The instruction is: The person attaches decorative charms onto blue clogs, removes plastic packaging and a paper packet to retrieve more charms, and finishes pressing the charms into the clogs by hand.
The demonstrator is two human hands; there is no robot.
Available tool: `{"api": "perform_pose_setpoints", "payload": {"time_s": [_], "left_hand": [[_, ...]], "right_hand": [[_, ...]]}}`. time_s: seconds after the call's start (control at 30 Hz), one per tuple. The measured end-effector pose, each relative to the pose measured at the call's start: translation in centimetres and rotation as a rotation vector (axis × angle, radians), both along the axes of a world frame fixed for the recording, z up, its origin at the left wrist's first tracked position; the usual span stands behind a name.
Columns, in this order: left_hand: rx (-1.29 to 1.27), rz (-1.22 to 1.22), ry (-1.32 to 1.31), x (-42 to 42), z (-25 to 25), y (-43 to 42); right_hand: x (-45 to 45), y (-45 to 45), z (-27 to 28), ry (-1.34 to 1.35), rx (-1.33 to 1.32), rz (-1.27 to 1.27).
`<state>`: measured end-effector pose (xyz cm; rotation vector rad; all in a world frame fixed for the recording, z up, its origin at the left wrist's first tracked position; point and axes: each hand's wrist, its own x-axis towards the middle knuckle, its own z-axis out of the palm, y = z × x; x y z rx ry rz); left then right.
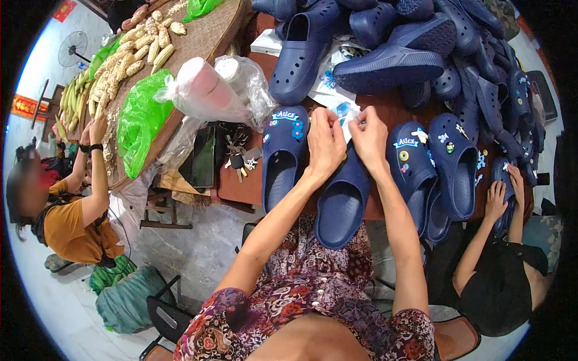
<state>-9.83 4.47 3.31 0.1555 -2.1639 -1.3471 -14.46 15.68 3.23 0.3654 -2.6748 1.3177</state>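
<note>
My left hand (327, 143) and my right hand (368, 137) are close together, both pinching a small clear-and-white plastic packet (345, 123) with something blue in it. Right below them a navy clog (342, 207) lies with its heel toward me, its toe partly hidden by my hands. To the left is a navy clog (282, 162) with an "ALICE" charm and blue flower charms. On the right lie another "ALICE" clog (412, 159) and a clog with small figure charms (453, 165).
Navy clogs (391, 66) are heaped at the back and right. Left of me are a bagged pink roll (208, 87), keys (238, 157), a dark tablet (201, 157) and a woven tray (205, 30) with corn cobs (120, 66). Co-workers sit at both sides; one's hands (504, 195) touch a clog.
</note>
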Motion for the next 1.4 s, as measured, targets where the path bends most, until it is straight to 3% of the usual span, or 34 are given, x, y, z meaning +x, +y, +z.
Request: {"api": "perform_pose_setpoints", "payload": {"time_s": [0.07, 0.13, 0.2, 0.37, 0.53, 0.67, 0.73, 0.8, 0.87, 0.9, 0.93, 1.03, 1.2, 1.4], "left_hand": [[-0.083, 0.052, 0.062, -0.1, 0.9, -0.2], [-0.045, -0.009, -0.003, -0.2, 0.7, -0.5], [0.014, -0.044, 0.015, -0.6, 0.7, -0.6], [0.105, -0.099, -0.028, -0.7, 0.4, -0.6], [0.077, -0.043, -0.026, -0.7, 0.9, -1.1], [0.222, -0.141, -0.102, -0.4, 1.0, -1.5], [0.258, -0.102, -0.018, -0.9, -0.7, -1.8], [0.286, -0.017, -0.154, -1.8, -1.9, -2.5], [0.581, -0.08, -0.253, -3.3, -3.5, -3.4], [0.816, -0.124, -0.336, -2.3, 1.2, -2.9], [0.815, -0.124, -0.332, -2.6, 1.0, -3.2], [1.296, -0.337, -0.423, -4.5, -0.4, -4.5], [1.261, -0.277, -0.241, -4.9, -0.6, -4.6], [0.957, -0.115, -0.014, -4.9, -0.7, -3.8]], "right_hand": [[-0.8, 0.5, -0.7, -0.176, -0.21, -0.07], [-1.0, 0.3, -0.9, -0.168, -0.131, -0.07], [-1.0, -0.4, -0.6, -0.076, -0.252, -0.044], [-1.7, -0.1, -0.8, -0.08, -0.085, 0.14], [-2.3, 0.7, 0.3, -0.049, 0.003, 0.103], [-3.1, 1.1, -0.4, -0.078, -0.098, 0.086], [-4.0, 1.4, -1.6, -0.091, -0.474, 0.213], [-4.1, 1.7, -1.4, -0.147, -0.564, 0.214], [-4.2, 2.0, -1.1, -0.341, -0.74, 0.235], [-3.9, 1.8, -0.1, -0.423, -0.773, 0.22], [-4.3, 1.8, -0.4, -0.42, -0.773, 0.223], [-5.1, 1.3, -1.1, -0.382, -0.794, 0.317], [-6.2, 1.0, -1.0, -0.431, -0.774, 0.325], [-9.5, -0.2, -5.0, -0.456, -0.757, 0.351]]}}
